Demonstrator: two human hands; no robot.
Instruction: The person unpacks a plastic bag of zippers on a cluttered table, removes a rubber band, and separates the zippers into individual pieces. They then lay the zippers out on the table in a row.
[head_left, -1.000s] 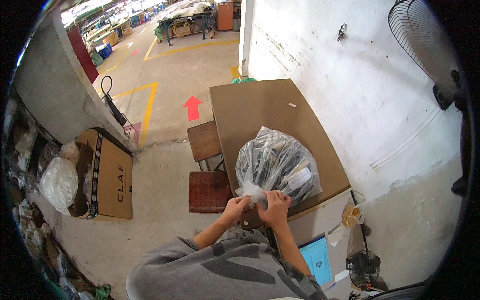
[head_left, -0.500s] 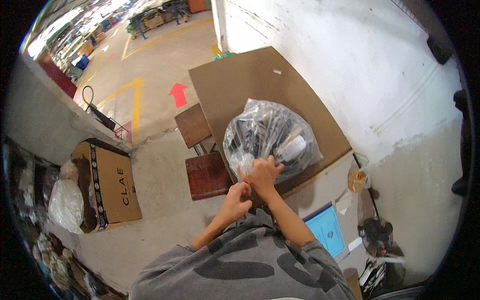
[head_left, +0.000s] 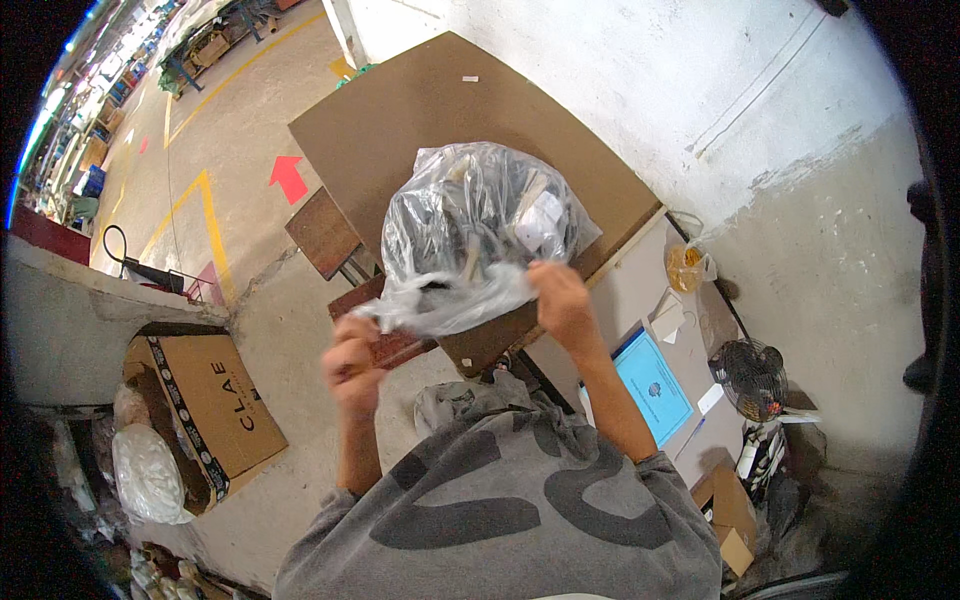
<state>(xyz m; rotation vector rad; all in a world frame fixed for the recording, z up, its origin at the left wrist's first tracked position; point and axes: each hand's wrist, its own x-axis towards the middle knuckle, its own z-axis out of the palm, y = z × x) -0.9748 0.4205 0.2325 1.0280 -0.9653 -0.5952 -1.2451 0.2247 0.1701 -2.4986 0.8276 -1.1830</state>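
Observation:
A large clear plastic bag [head_left: 420, 215] rests on the brown tabletop [head_left: 400, 105], its mouth toward me. Dark items and a white label show through the film, but their kind is hard to make out. My left hand [head_left: 352, 362] is closed on the left end of the bag's mouth, slightly blurred. At the right end, my right hand [head_left: 562, 305] pinches the plastic edge. Between my hands the mouth is stretched wide, with a dark gap at its left.
Wooden stools [head_left: 322, 235] stand left of the table. An open cardboard box [head_left: 225, 400] with a white plastic bundle [head_left: 150, 475] sits on the floor. To the right, a side table carries a blue booklet [head_left: 650, 385], a small black fan [head_left: 750, 380] and a bag of something orange [head_left: 688, 268].
My hands were together at the gathered neck of the bag. They have moved apart, left and right, and the mouth is spread between them. My view has shifted.

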